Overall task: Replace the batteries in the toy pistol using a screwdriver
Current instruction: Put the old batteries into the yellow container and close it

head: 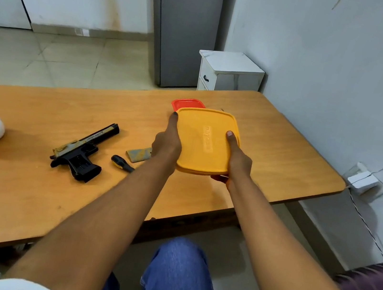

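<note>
Both hands gripping a yellow container at frame centre: left hand on its left edge, right hand on its right. Toy pistol flat on the table, left of centre; screwdriver just beside it.

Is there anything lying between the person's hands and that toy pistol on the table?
Both hands, left hand and right hand, grip a yellow box. The toy pistol lies apart to their left; only the screwdriver and a small folded cloth lie between.
</note>
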